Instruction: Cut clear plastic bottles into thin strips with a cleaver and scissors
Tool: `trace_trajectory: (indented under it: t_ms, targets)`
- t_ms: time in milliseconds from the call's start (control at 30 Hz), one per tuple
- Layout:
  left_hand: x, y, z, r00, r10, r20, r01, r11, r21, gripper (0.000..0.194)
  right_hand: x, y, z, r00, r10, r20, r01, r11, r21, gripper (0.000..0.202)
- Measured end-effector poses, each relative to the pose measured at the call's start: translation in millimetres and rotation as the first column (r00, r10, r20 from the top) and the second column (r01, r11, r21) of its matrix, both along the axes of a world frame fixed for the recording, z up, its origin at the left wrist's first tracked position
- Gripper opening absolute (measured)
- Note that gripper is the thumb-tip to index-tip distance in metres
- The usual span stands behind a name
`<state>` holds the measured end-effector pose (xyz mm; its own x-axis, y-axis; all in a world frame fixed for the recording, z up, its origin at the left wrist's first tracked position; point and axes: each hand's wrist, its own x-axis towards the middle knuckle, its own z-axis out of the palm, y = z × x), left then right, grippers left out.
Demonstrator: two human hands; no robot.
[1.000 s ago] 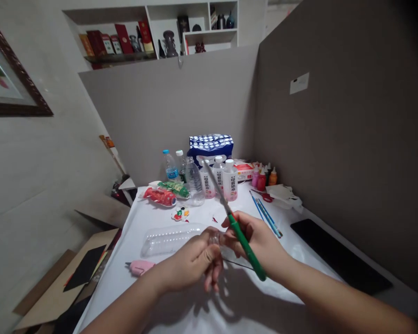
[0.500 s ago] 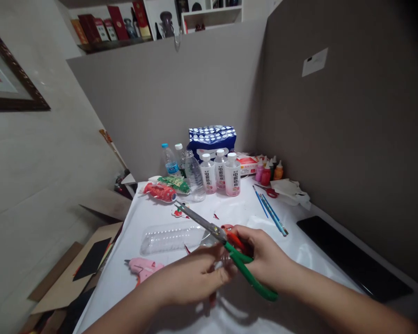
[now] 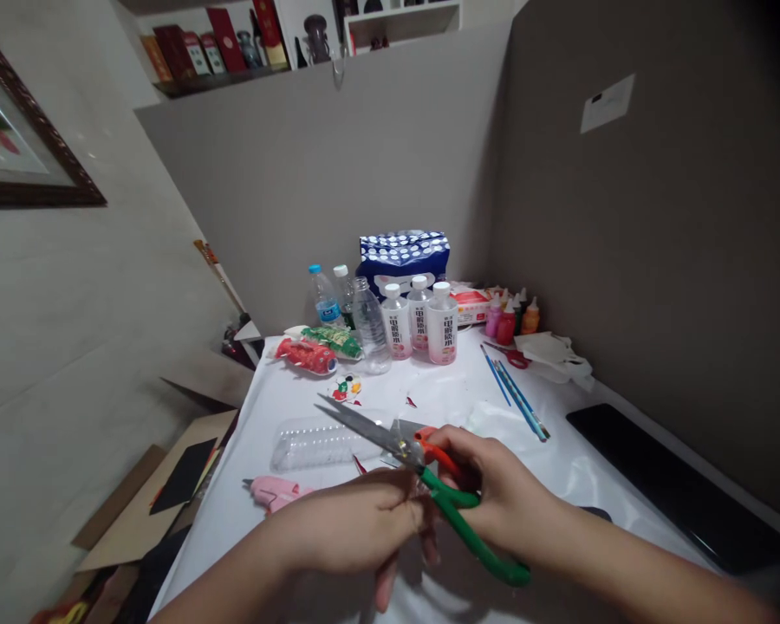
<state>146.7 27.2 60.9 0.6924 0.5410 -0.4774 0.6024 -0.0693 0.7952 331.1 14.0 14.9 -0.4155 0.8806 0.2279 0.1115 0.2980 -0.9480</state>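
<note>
Green-handled scissors (image 3: 451, 503), their blades pointing to the upper left, are in my right hand (image 3: 507, 481); its fingers wrap round the orange part of the handle. My left hand (image 3: 364, 520) is just left of the handles, its fingertips pointing down and partly hidden; something small and clear shows between the hands, too unclear to name. Beyond the blades, a clear ribbed plastic piece (image 3: 321, 446) lies on the white table (image 3: 234, 520). A pink glue gun (image 3: 276, 492) rests beside my left wrist.
Several bottles (image 3: 443, 329) stand at the back before a blue package (image 3: 406, 256). Red and green wrapped packets (image 3: 305, 355) lie back left. Brushes (image 3: 520, 399), paint bottles (image 3: 505, 325), red-handled scissors (image 3: 513, 355) and a black slab (image 3: 663, 477) are on the right.
The scissor blades have opened wider. My left hand has turned, with its fingers pointing further down. The whole view has shifted slightly, so the table objects appear further right.
</note>
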Motion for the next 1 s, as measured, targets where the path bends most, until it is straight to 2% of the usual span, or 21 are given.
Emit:
trace_trajectory:
  t_ms: [100, 233, 300, 433, 533, 633, 700, 867, 1000]
  targets:
    - [-6.1, -0.5, 5.5, 0.997, 0.069, 0.017, -0.070, 0.996, 0.051, 0.044, 1.2, 0.5, -0.7, 0.993, 0.000, -0.118, -0.012, 0.995, -0.097, 0.023]
    - [-14.6, 2.6, 18.3, 0.958, 0.206, 0.201, -0.225, 0.971, 0.077, 0.038, 8.5, 7.5, -8.8, 0.985, -0.078, -0.157, 0.049, 0.982, -0.184, 0.033]
    - [-17.7, 4.9, 24.2, 0.913, 0.269, 0.307, -0.306, 0.949, 0.078, 0.035, 11.7, 11.6, -12.4, 0.986, -0.093, -0.140, 0.072, 0.986, -0.152, 0.039]
    - [-17.9, 5.7, 28.3, 0.832, 0.362, 0.420, -0.433, 0.897, 0.086, 0.035, 14.5, 13.2, -17.0, 0.991, -0.019, -0.132, 0.019, 1.000, -0.001, 0.050]
    - [-13.0, 1.7, 26.2, 0.806, 0.384, 0.451, -0.495, 0.854, 0.158, 0.037, 16.5, 7.9, -22.2, 0.998, -0.029, 0.057, 0.025, 0.997, 0.070, 0.047]
    - [-9.2, -3.5, 21.6, 0.801, 0.379, 0.464, -0.527, 0.814, 0.245, 0.038, 16.6, 2.0, -24.5, 0.978, -0.030, 0.206, 0.024, 0.999, 0.029, 0.035]
    - [-8.8, -6.2, 16.8, 0.789, 0.394, 0.471, -0.556, 0.784, 0.276, 0.037, 13.9, 0.0, -21.1, 0.957, -0.076, 0.281, 0.077, 0.997, 0.008, 0.030]
    - [-8.6, -9.6, 1.8, 0.789, 0.429, 0.440, -0.594, 0.717, 0.364, 0.036, 4.7, 1.5, -8.6, 0.921, -0.223, 0.320, 0.216, 0.975, 0.058, 0.030]
    - [-2.0, -12.3, -7.7, 0.793, 0.416, 0.446, -0.588, 0.717, 0.376, 0.035, 3.5, 2.0, -9.5, 0.902, -0.265, 0.341, 0.243, 0.964, 0.107, 0.033]
